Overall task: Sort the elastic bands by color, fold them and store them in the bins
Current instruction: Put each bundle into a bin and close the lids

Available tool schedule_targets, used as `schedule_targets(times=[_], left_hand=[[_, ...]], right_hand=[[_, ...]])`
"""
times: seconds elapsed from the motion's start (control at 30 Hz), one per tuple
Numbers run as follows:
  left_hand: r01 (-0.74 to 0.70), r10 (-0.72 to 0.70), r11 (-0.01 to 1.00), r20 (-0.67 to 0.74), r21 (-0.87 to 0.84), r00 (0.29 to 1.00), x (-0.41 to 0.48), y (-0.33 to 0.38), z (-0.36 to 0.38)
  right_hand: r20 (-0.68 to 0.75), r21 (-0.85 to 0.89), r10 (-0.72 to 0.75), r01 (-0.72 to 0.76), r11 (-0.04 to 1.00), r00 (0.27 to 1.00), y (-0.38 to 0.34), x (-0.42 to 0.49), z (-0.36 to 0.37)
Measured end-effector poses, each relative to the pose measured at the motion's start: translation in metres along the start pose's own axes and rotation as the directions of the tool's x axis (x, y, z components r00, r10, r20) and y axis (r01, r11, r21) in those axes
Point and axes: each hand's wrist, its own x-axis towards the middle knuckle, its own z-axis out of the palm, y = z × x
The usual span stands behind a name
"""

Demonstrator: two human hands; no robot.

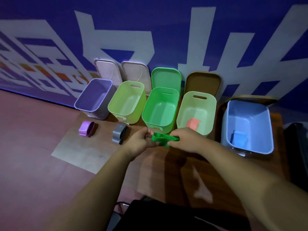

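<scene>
A green elastic band (160,139) is held between both hands just in front of the green bin (173,104). My left hand (139,143) pinches its left end and my right hand (186,140) grips its right end. On the floor lie a purple band (86,128) and a grey band (119,133). A pink band (193,123) lies inside the pale green bin (211,112). A blue band (238,138) lies in the blue bin (268,130). The purple bin (78,101) and the yellow-green bin (141,104) show bare bottoms.
The bins stand in a row against a blue and white wall, with their lids (166,77) leaning behind them. A dark object (297,140) sits at the right edge. Dark clothing (166,217) fills the lower middle of the view.
</scene>
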Motion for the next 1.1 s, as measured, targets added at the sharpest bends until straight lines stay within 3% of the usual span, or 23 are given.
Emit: schedule_targets(times=[0.23,0.33,0.63,0.73,0.83,0.93,1.1], left_hand=[[0.18,-0.16,0.972,-0.133,0.153,0.978,-0.017,-0.033,-0.021],[0.22,-0.191,0.956,-0.155,0.192,0.969,-0.016,-0.045,-0.043],[0.238,-0.078,0.845,-0.329,0.479,0.941,0.038,-0.06,-0.127],[0.188,-0.019,0.807,-0.293,0.56,0.956,0.063,-0.078,-0.149],[0.089,0.072,0.833,-0.266,0.546,0.961,0.087,-0.095,-0.162],[0.035,0.018,0.77,-0.076,0.637,0.997,0.106,-0.106,-0.176],[0.0,-0.043,0.659,0.038,0.753,0.998,0.129,-0.137,-0.188]], right_hand=[[-0.176,-0.207,-0.017,-0.021,0.978,0.984,-0.017,0.007,-0.029],[-0.188,-0.184,-0.069,0.034,0.982,0.98,-0.022,0.021,-0.043],[-0.311,-0.132,0.046,-0.091,0.987,0.949,-0.035,0.099,-0.07],[-0.267,-0.175,0.081,-0.131,0.976,0.96,-0.032,0.132,-0.065],[-0.178,-0.205,0.11,-0.147,0.968,0.978,-0.024,0.162,-0.048],[-0.023,-0.243,0.16,-0.161,0.957,0.987,-0.016,0.19,-0.029],[0.155,-0.258,0.303,-0.257,0.931,0.94,-0.008,0.221,-0.005]])
